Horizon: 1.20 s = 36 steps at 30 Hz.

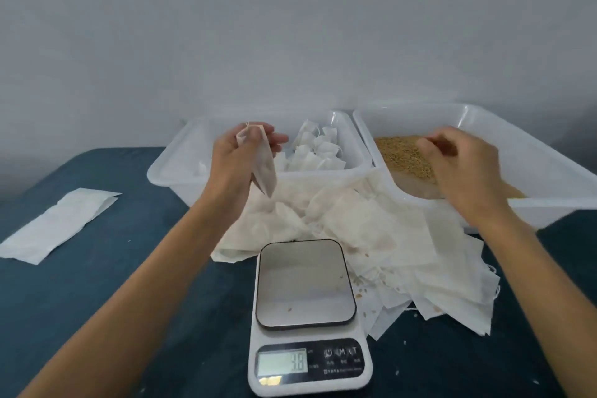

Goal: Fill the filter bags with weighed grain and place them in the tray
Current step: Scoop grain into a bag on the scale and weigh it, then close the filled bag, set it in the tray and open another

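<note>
My left hand (237, 157) holds a white filter bag (263, 168) by its top, hanging over the front rim of the left white tray (168, 171). Several filled, tied bags (318, 149) lie in that tray. My right hand (462, 165) reaches into the right white tray (549, 168), fingers curled at the brown grain (400, 153); whether it holds grain I cannot tell. A digital scale (305, 284) stands in front with a bare platform and a lit display.
A heap of loose empty filter bags (387, 236) lies between the trays and the scale, spreading right. A flat white packet (61, 224) rests on the dark blue tabletop (97, 300) at left. A grey wall stands behind.
</note>
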Tool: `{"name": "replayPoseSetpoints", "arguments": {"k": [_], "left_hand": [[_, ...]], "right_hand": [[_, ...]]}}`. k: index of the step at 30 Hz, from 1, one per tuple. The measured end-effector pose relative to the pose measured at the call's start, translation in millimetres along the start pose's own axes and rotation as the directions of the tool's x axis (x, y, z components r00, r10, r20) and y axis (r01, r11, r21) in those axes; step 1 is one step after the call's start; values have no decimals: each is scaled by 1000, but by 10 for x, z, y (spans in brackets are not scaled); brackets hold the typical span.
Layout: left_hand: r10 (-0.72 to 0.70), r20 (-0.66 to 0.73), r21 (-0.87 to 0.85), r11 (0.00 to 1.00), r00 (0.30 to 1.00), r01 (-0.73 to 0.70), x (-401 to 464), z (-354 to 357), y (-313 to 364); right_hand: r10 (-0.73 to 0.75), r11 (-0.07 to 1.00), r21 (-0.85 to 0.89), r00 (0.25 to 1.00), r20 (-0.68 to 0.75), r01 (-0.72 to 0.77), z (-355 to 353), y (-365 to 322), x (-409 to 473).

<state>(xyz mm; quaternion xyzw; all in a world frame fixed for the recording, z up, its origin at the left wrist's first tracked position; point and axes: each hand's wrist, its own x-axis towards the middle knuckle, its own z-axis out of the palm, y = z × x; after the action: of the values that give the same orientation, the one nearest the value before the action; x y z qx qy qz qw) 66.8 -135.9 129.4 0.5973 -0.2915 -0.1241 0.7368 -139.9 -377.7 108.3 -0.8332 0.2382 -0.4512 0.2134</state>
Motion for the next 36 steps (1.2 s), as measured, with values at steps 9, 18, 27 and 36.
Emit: {"name": "replayPoseSetpoints", "arguments": {"k": [9, 18, 27, 36], "left_hand": [[-44, -221, 571, 804, 974, 166, 1352, -694, -292], [-338, -168, 897, 338, 926, 286, 1453, -951, -602], [31, -25, 990, 143, 999, 20, 1193, -670, -306], [158, 612, 688, 376, 775, -620, -392, 313, -314]], "right_hand": [[33, 909, 414, 999, 42, -47, 247, -199, -250], [39, 874, 479, 995, 92, -78, 203, -100, -220], [58, 838, 531, 988, 144, -126, 200, -125, -219], [91, 805, 575, 989, 118, -142, 164, -116, -228]]}}
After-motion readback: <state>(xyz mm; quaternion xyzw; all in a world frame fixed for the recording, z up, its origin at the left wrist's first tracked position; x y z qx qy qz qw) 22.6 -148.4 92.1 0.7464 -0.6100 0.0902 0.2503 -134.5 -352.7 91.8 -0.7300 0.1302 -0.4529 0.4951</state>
